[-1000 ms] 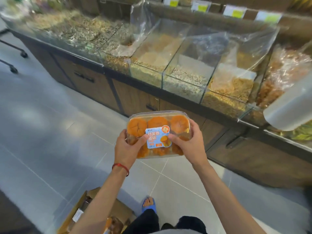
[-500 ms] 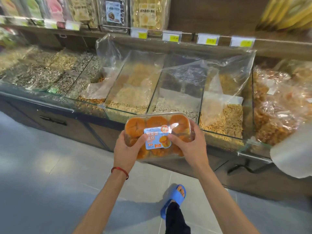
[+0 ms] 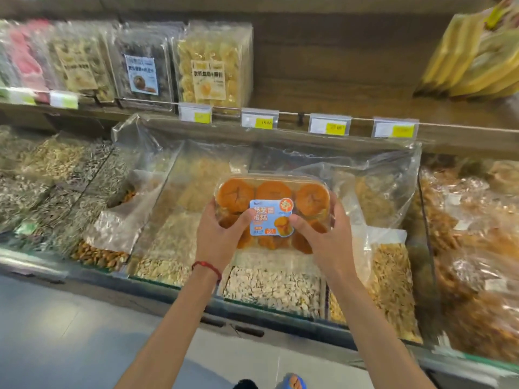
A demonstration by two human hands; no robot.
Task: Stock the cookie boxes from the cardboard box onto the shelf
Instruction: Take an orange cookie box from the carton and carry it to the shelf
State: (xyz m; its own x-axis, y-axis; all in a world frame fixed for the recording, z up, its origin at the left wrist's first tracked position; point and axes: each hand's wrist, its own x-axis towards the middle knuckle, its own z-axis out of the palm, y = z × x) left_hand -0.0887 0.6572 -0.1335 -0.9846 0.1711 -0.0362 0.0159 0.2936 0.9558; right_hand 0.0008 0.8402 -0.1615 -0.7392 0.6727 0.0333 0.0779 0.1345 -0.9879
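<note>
STOCKING THE SNACK AISLE: A person holds a clear plastic cookie box (image 3: pixel 272 211) level at the centre of the view. The left hand (image 3: pixel 217 237) is clamped on its 9 o'clock end and the right hand (image 3: pixel 325 240) on its 3 o'clock end, with thumbs pressed on the lid beside the blue label and fingers wrapped round the sides. The two-handed hold appears meant to keep the box flat and label-up for setting down.

The box hangs in the air above the bulk seed bins (image 3: pixel 269 290), touching none, and short of the wooden shelf (image 3: pixel 323 91) at 12 o'clock. On that shelf, clear boxes stand upright side by side from 10 to 11 o'clock, ending with a yellow snack box (image 3: pixel 213 66). From there toward 1 o'clock the board shows bare wood, up to a stack of yellow packets (image 3: pixel 477 57) at 2 o'clock. That gap looks the likely landing spot.

The shelf's front lip carries a rail of price tags (image 3: pixel 259 118), and loose plastic liners (image 3: pixel 393 175) rise from the bins just below it. The box would probably need to pass over both edges. The cardboard box is out of view.
</note>
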